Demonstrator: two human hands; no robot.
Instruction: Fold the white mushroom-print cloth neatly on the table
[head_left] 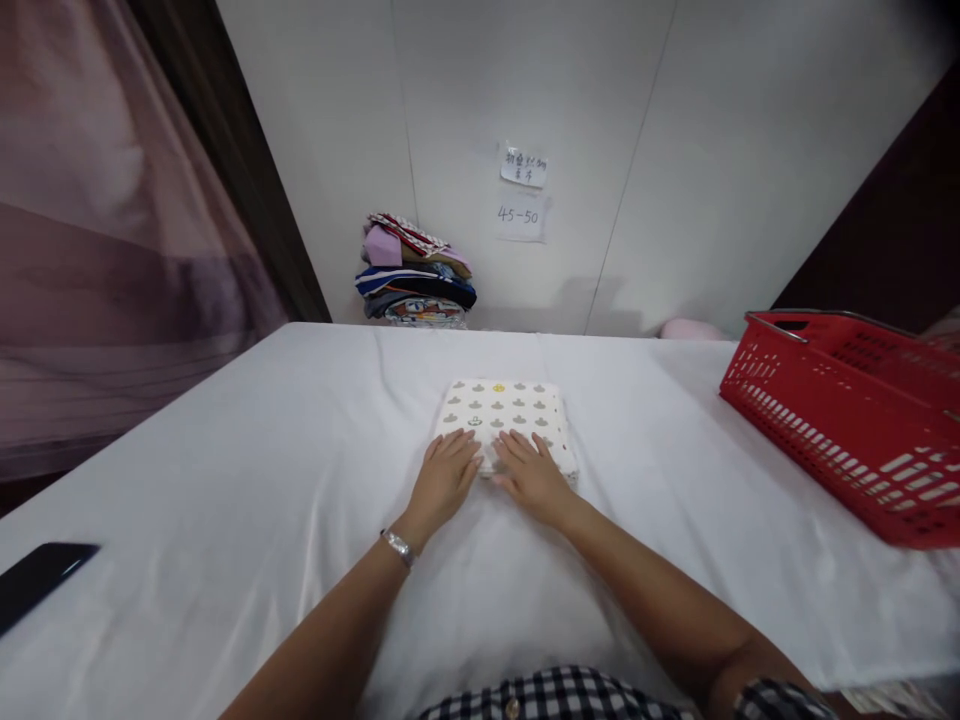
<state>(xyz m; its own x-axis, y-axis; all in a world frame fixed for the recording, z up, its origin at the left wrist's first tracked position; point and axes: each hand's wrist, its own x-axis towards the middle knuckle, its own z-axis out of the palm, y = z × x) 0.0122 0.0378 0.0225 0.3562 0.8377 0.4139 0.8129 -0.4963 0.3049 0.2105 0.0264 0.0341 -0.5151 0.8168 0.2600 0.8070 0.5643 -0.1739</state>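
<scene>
A folded white cloth (499, 405) with rows of small grey prints and one yellow print lies as a neat, flat rectangle on the white-covered table (315, 430). My left hand (448, 472) rests palm down on its near left part, fingers stretched forward. On the near right part lies my right hand (531, 478), also flat, with the fingers slightly spread. Both hands touch the cloth from above without gripping it. They cover some of its near edge.
At the right stands a red plastic basket (847, 420) with a metal handle. A dark phone-like object (41, 580) lies at the left edge. Behind the table's far edge, a stack of folded clothes (416, 270) sits against the wall, left of two paper signs (523, 215).
</scene>
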